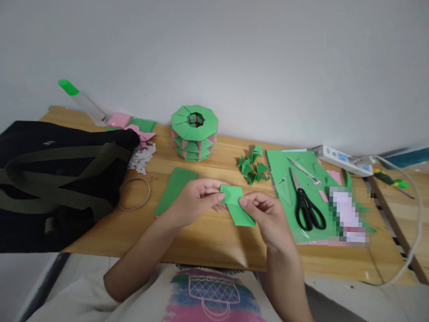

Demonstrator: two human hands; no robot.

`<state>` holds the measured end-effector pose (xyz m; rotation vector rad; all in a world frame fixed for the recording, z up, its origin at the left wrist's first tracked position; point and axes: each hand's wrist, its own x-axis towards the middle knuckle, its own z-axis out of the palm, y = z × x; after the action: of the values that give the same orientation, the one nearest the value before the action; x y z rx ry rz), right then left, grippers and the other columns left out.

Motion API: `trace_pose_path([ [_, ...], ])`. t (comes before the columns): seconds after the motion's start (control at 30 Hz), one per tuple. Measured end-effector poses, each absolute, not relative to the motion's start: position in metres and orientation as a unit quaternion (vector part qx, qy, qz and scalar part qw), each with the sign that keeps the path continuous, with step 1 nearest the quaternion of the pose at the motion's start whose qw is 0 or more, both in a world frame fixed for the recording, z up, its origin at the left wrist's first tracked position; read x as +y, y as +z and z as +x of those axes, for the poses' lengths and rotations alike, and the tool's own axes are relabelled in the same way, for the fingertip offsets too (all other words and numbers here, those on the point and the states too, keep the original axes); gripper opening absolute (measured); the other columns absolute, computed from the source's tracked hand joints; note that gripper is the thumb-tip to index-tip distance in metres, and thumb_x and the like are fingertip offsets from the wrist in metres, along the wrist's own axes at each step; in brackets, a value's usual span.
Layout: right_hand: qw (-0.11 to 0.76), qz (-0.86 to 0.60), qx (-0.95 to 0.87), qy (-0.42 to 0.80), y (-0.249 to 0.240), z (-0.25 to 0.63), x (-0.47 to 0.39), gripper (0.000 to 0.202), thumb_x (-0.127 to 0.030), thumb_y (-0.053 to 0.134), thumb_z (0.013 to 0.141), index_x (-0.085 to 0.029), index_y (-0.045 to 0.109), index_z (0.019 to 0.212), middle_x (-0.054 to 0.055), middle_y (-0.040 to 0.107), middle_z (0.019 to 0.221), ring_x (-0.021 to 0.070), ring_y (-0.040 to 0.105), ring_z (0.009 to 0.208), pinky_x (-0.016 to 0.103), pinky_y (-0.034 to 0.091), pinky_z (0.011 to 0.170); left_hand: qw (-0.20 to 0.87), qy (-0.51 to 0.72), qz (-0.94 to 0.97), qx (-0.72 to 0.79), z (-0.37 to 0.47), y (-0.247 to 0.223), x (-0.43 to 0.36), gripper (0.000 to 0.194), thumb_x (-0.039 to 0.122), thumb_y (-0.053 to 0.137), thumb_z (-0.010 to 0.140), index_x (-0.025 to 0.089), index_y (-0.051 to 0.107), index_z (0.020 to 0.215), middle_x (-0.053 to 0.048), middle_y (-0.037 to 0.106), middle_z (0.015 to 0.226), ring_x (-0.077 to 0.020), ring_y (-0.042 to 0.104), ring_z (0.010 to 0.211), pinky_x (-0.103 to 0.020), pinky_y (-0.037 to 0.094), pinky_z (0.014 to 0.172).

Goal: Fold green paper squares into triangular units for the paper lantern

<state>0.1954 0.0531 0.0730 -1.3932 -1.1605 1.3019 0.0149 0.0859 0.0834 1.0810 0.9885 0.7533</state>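
Observation:
A small piece of folded green paper [241,214] is held between both hands above the wooden table. My left hand [201,200] pinches its upper left edge, thumb on top. On the other side, my right hand [264,212] grips the right edge between thumb and fingers, and a crease runs across the sheet. Beside my left hand lies a flat green paper stack [174,188], partly covered by that hand. Beyond my right hand sits a cluster of folded green paper pieces [252,167]. A round green and pink paper model [196,132] stands further back.
Black-handled scissors [306,209] and tweezers [303,171] rest on green sheets [279,165] at the right. A power strip [343,160] with a white cable [418,215] lies behind. On the left are a black bag [59,174], a ring-shaped band [148,196] and white paper pieces [142,158].

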Motion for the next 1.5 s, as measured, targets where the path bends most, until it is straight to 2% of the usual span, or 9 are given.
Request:
trace_pose_path([
  [0.3,0.366,-0.62,-0.517,0.463,0.036,0.191,0.068,0.038,-0.053,0.064,0.068,-0.015,0.068,0.065,0.003,0.063,0.056,0.0124,0.051,0.05,0.025,0.04,0.048,0.424,0.252,0.605,0.625,0.006,0.051,0.087,0.03,0.024,0.053,0.085,0.014,0.064,0.111,-0.01,0.075,0.093,-0.0209,0.071,0.083,-0.031,0.056,0.073],
  [0.4,0.34,-0.65,-0.546,0.405,0.018,0.192,0.071,0.039,-0.052,0.059,0.072,-0.014,0.069,0.07,0.006,0.066,0.06,0.0157,0.054,0.052,0.027,0.039,0.05,0.297,0.189,0.6,0.719,-0.02,0.05,0.076,0.026,0.024,0.05,0.088,0.017,0.066,0.106,-0.011,0.072,0.1,-0.026,0.067,0.093,-0.038,0.05,0.084],
  [0.53,0.304,-0.669,-0.593,0.33,0.005,0.194,0.074,0.032,-0.045,0.059,0.072,-0.015,0.072,0.072,0.007,0.067,0.062,0.0196,0.056,0.054,0.031,0.039,0.054,0.183,0.072,0.573,0.796,-0.063,0.059,0.053,0.023,0.025,0.049,0.087,0.014,0.069,0.085,-0.016,0.067,0.096,-0.0347,0.063,0.094,-0.047,0.046,0.082],
  [0.7,0.287,-0.668,-0.637,0.255,0.003,0.193,0.075,0.029,-0.042,0.057,0.074,-0.017,0.072,0.075,0.01,0.068,0.073,0.023,0.058,0.065,0.035,0.044,0.063,0.12,0.023,0.572,0.811,-0.092,0.051,0.042,0.023,0.022,0.048,0.086,0.009,0.065,0.095,-0.018,0.063,0.098,-0.0348,0.057,0.1,-0.045,0.045,0.085],
  [1.0,0.338,-0.623,-0.682,0.182,0.033,0.177,0.059,0.028,-0.04,0.053,0.087,-0.018,0.067,0.097,0.011,0.069,0.094,0.0246,0.063,0.088,0.04,0.05,0.078,0.194,0.169,0.621,0.741,-0.087,0.059,0.037,0.018,0.028,0.049,0.089,0.019,0.064,0.088,-0.004,0.067,0.089,-0.0198,0.063,0.085,-0.03,0.049,0.077],
  [1.1,0.378,-0.538,-0.732,0.181,0.053,0.164,0.048,0.037,-0.03,0.056,0.088,-0.022,0.055,0.124,0.011,0.065,0.112,0.0241,0.062,0.099,0.04,0.051,0.081,0.35,0.352,0.62,0.608,-0.067,0.077,0.029,0.01,0.028,0.06,0.084,0.019,0.064,0.082,-0.001,0.066,0.08,-0.015,0.06,0.074,-0.025,0.047,0.071],
  [1.2,0.401,-0.477,-0.767,0.151,0.072,0.155,0.04,0.061,-0.025,0.059,0.086,-0.025,0.034,0.142,0.014,0.052,0.134,0.0277,0.052,0.12,0.046,0.047,0.092,0.476,0.398,0.619,0.482,-0.045,0.091,0.027,0.006,0.023,0.064,0.082,0.019,0.063,0.079,0.001,0.064,0.076,-0.0124,0.058,0.072,-0.022,0.045,0.067],
  [1.37,0.424,-0.438,-0.779,0.146,0.085,0.158,0.033,0.044,-0.015,0.055,0.087,-0.024,0.048,0.129,0.01,0.062,0.119,0.0236,0.056,0.113,0.042,0.044,0.097,0.537,0.428,0.606,0.401,-0.021,0.101,0.032,0.004,0.018,0.064,0.082,0.019,0.065,0.085,0.001,0.062,0.075,-0.0115,0.056,0.071,-0.022,0.045,0.067],
  [1.5,0.412,-0.438,-0.782,0.163,0.085,0.161,0.025,0.038,-0.013,0.054,0.087,-0.023,0.05,0.123,0.009,0.066,0.109,0.0224,0.061,0.099,0.038,0.048,0.085,0.56,0.432,0.6,0.374,-0.012,0.101,0.035,0.033,0.017,0.063,0.082,0.023,0.061,0.115,0.002,0.061,0.075,-0.0121,0.056,0.069,-0.025,0.048,0.07],
])
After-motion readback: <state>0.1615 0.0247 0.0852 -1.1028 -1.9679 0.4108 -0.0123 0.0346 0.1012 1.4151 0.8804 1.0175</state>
